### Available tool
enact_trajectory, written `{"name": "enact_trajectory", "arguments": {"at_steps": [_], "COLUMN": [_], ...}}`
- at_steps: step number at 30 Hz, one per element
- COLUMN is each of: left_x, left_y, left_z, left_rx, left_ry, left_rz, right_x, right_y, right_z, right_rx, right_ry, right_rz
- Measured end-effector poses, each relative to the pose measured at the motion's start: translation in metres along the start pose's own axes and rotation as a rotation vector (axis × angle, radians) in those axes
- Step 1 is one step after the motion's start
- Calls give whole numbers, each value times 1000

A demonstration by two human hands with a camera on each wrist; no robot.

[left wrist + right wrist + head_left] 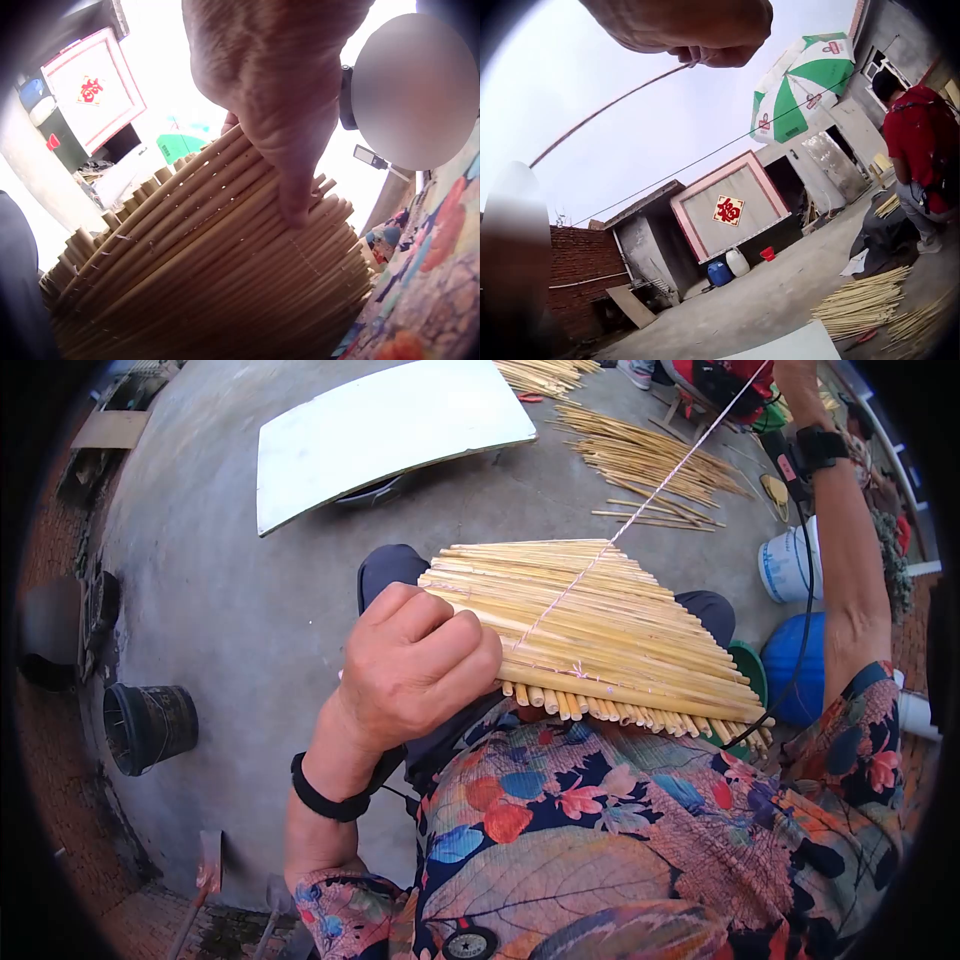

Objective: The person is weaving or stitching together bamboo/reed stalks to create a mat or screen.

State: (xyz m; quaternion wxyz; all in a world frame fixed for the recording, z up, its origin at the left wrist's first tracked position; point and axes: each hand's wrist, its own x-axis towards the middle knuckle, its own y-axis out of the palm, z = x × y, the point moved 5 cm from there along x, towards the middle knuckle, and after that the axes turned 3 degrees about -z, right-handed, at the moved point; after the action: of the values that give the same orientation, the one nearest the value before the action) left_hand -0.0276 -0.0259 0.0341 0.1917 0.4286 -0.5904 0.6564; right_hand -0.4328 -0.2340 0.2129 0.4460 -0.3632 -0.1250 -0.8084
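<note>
A big white board (390, 435) lies at the far left, with loose stalks (650, 455) on the ground to its right. Nearer me, the stalk mat (600, 620) sits above the person's knees. The left hand (420, 660) grips its left end, fingers curled, thumb pressed to the stalks. The right hand (697, 34), raised at the right, has its fingers closed on the string (640, 515), which runs straight up from the mat.
</note>
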Motion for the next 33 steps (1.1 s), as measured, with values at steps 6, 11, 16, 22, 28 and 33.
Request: {"name": "enact_trajectory", "arguments": {"at_steps": [6,11,16,22,28,33], "left_x": [23,28,27,27,27,19], "left_y": [-5,-13,-14,-14,-14,-19], "left_z": [29,40,41,40,32,23], "left_rx": [-25,-6,-17,-11,-13,14], "left_ry": [-11,3,11,-9,18,1], "left_rz": [71,-67,-84,-98,21,102], "right_x": [-250,-285,-294,-290,-283,-278], "right_y": [129,146,141,140,135,132], "right_z": [77,74,76,75,85,82], "right_rx": [301,360,190,186,445,123], "right_ry": [686,796,784,819,1069,757], "right_rz": [1265,1313,1383,1374,1409,1648]}}
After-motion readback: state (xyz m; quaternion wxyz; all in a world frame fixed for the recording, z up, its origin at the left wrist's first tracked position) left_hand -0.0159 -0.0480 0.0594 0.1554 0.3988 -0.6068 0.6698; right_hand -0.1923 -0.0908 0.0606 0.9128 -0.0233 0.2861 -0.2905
